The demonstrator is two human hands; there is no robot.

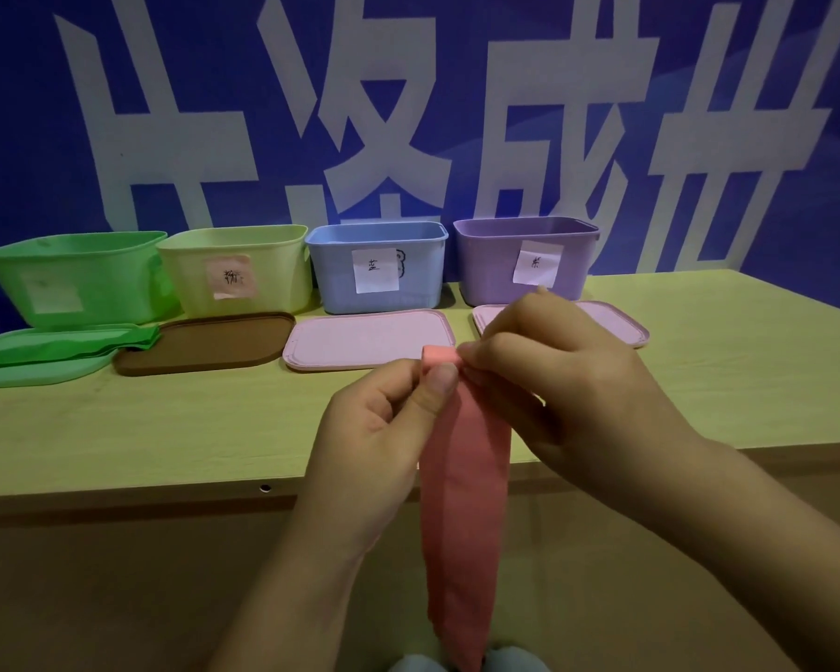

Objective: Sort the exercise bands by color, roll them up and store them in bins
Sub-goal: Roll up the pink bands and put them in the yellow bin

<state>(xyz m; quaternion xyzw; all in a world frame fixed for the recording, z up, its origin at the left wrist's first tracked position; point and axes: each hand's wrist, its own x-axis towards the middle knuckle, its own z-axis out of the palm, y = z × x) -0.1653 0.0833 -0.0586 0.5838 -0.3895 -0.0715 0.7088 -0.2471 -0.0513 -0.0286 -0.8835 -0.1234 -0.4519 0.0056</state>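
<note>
Four open bins are lined up along the far side of the table (175, 429), against a blue backdrop (20, 138) printed with large white characters. Taking the blue bin (377, 266) as the landmark: a pale yellow bin (236, 269) with a pink label is set just to its left, and a green bin (76, 278) further left; a purple bin (524, 259) with a white label is set to its right. White paper with handwriting is stuck on the blue bin's front wall. Directly in front of the blue bin a pink lid (360, 341) is laid flat; to that lid's left a brown lid (204, 344), then a green lid (35, 361) on which a folded green band (69, 346) is laid. A second pink lid (617, 322), in front of the purple bin, is partly hidden behind the right hand.

A pink band (464, 502) is held up in the air nearer than the blue bin, over the table's front edge, its length hanging down out of view at the bottom. Its top end is folded over into a small roll. The left hand (379, 429) is curled, with the roll pinched between thumb and fingers. The right hand (554, 375) is likewise bent at the fingers, and the roll's other side is pinched by its fingertips (471, 354).
</note>
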